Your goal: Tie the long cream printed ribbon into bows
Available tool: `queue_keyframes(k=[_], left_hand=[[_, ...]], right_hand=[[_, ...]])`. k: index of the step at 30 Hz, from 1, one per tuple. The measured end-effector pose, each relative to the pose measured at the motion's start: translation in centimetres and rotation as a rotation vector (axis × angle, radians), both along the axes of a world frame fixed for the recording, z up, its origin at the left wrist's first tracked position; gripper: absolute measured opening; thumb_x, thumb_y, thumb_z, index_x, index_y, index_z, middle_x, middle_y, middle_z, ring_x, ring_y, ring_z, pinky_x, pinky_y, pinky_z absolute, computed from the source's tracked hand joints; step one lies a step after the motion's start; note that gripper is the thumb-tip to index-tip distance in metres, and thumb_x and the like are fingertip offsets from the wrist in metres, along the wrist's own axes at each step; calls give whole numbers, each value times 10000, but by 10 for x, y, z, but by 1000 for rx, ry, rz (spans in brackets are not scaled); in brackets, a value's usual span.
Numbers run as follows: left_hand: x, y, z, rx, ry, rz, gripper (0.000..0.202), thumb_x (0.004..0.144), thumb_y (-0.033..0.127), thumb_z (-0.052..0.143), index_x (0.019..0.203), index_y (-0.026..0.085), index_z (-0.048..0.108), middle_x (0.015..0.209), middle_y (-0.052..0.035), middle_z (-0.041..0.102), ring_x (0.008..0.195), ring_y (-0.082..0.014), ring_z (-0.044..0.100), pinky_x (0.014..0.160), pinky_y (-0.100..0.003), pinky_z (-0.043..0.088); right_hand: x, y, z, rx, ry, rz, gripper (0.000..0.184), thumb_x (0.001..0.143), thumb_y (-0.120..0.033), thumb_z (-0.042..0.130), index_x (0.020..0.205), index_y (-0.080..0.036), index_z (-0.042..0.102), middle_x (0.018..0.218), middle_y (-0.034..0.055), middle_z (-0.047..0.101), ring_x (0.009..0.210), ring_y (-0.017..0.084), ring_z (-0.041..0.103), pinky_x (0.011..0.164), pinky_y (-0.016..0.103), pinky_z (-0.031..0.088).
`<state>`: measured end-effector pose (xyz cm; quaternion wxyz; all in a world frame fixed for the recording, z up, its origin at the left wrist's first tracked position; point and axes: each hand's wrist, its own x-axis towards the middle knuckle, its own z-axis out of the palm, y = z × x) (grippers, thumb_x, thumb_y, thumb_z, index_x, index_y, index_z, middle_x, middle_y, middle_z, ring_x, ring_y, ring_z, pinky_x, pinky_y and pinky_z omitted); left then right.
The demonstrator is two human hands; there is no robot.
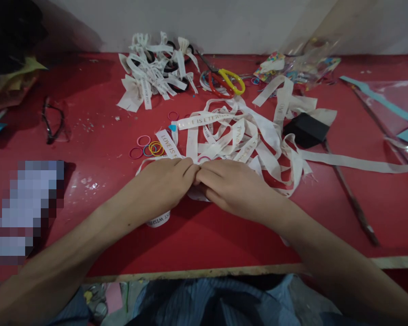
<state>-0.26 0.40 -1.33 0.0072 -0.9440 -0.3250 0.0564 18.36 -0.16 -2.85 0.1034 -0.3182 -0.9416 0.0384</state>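
Observation:
My left hand [168,181] and my right hand [229,183] meet over the near edge of a ribbon heap, fingers closed and knuckles touching. Between them they grip a white printed ribbon [170,145]; its lettered end sticks out above my left hand, and a pale piece shows below the fingers. The fingertips and the gripped part are hidden. A pink elastic band [204,159] shows just above where the hands meet. Beyond them lies the tangle of white ribbons [241,136] with gold lettering. Several coloured elastic bands [156,148] rest left of the heap.
Scissors [227,83] with red and yellow handles lie behind the heap, beside a pile of tied ribbon bows [156,68]. Eyeglasses [51,120] and a blurred-out device [30,199] are on the left. A black block [306,130] and a thin rod [352,194] lie right.

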Motion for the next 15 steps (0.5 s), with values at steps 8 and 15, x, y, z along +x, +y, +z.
queue_keyframes(k=[8, 15], left_hand=[[1, -2, 2, -13, 25, 17, 131, 837, 93, 404, 920, 140, 494, 878, -68, 562, 745, -208, 559, 652, -330, 435], [0, -3, 1, -21, 22, 16, 150, 842, 91, 391, 936, 144, 494, 880, -68, 552, 753, -224, 553, 654, -350, 438]], right_hand=[[0, -2, 2, -1, -11, -1, 105, 882, -180, 455, 909, -151, 553, 822, 53, 588, 725, 186, 525, 642, 305, 339], [-1, -2, 3, -2, -26, 7, 124, 882, -164, 443, 922, -139, 558, 821, 63, 589, 732, 190, 522, 647, 309, 340]])
